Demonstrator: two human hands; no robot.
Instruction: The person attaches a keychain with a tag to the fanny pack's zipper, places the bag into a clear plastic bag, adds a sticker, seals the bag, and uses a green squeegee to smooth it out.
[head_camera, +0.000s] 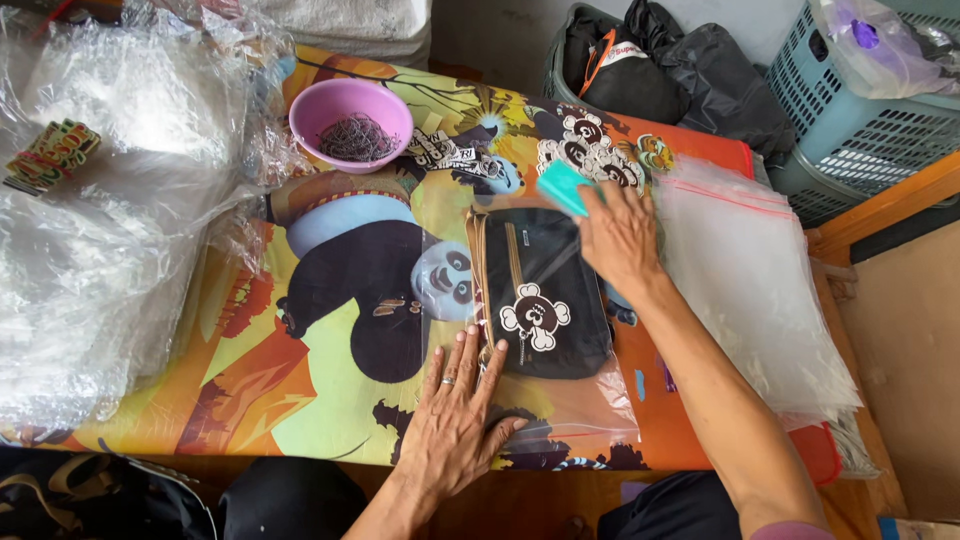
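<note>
A black pouch (540, 290) with a white skull-shaped emblem and tan zipper edge lies inside a clear zip bag (590, 400) on the table with its colourful panda-print cover (300, 380). My left hand (452, 420) lies flat with fingers spread on the bag's near left part, touching the pouch's corner. My right hand (615, 235) rests on the pouch's far right edge and holds a small teal card (563, 185) between its fingers.
A pink bowl (351, 122) of dark wire pieces stands at the back. Skull-shaped emblems (590, 150) lie behind the pouch. A stack of clear zip bags (750, 280) sits right; crumpled clear plastic (100, 220) left. Baskets (860, 110) and dark bags (680, 70) stand beyond.
</note>
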